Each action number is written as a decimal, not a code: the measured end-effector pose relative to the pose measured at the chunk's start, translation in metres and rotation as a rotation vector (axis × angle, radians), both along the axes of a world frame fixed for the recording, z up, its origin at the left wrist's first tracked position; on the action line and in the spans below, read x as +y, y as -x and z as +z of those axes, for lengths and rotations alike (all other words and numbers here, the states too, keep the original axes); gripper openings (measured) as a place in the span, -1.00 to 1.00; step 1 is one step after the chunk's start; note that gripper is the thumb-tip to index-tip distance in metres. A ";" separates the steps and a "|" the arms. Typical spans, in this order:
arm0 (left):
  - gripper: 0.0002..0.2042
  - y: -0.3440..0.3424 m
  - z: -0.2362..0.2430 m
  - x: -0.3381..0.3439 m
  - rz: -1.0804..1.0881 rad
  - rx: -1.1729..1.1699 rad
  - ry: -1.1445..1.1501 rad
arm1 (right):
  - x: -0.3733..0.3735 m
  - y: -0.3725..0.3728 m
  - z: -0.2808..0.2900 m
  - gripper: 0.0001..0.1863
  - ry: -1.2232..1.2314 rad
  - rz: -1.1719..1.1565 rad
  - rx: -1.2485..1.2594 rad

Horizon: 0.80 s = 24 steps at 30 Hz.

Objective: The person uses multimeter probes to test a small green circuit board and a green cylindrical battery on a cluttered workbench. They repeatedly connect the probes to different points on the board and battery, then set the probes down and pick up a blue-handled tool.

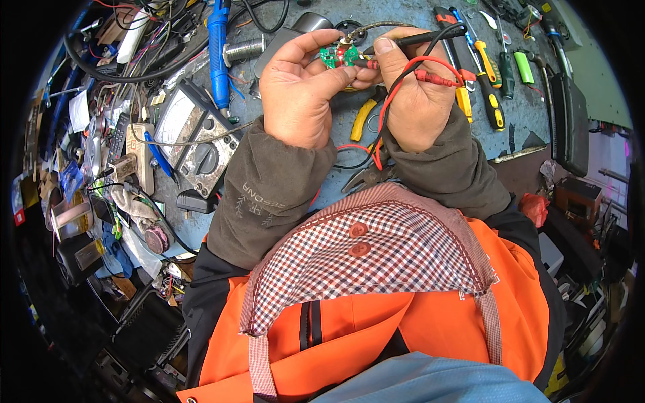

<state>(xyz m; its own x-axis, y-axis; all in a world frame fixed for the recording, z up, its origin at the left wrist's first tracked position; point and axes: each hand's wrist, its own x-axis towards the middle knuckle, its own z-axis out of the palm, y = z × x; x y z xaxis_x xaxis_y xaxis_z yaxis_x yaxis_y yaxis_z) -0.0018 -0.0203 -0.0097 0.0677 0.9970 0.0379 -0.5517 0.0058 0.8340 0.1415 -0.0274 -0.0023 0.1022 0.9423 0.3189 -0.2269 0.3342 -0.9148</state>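
Note:
A small green circuit board (330,56) is pinched in the fingers of my left hand (299,101) above the workbench. My right hand (420,101) closes around a pair of test probes. The black test probe (423,38) lies along the thumb and index finger, pointing left toward the board. A red test probe (366,64) pokes out at the fingertips beside the board's right edge; whether its tip touches cannot be made out. Red and black test leads (384,111) loop down from my right hand. A thin grey-brown cable arches behind the board.
An analog multimeter (198,144) lies on the left with a blue pen (160,160). A blue soldering-tool handle (218,54) stands beyond it. Screwdrivers (494,107) and a green battery cell (523,68) lie right. Pliers (366,178) rest near the apron; tangled wires and parts crowd the far left.

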 end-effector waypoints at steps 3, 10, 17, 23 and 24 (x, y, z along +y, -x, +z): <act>-0.58 0.000 0.001 -0.001 -0.006 -0.013 -0.003 | 0.000 0.000 -0.001 -0.86 -0.015 0.003 -0.005; -0.58 0.001 0.001 -0.001 -0.010 -0.011 0.003 | 0.001 0.000 -0.001 -0.85 -0.018 0.009 0.007; -0.60 0.002 -0.002 0.001 -0.012 -0.006 0.005 | -0.003 0.001 0.005 -0.88 -0.018 -0.010 -0.013; -0.61 0.001 -0.001 0.001 0.002 -0.003 0.008 | -0.002 -0.001 0.004 -0.87 -0.032 0.001 -0.018; -0.61 0.001 -0.001 0.001 0.002 -0.007 0.007 | -0.002 -0.001 0.004 -0.87 -0.028 0.002 -0.015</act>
<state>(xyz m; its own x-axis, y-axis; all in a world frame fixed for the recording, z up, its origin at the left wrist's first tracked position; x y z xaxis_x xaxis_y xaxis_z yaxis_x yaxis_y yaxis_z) -0.0029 -0.0189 -0.0103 0.0659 0.9973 0.0313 -0.5575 0.0108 0.8301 0.1422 -0.0290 0.0019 0.0950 0.9331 0.3469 -0.2139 0.3595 -0.9083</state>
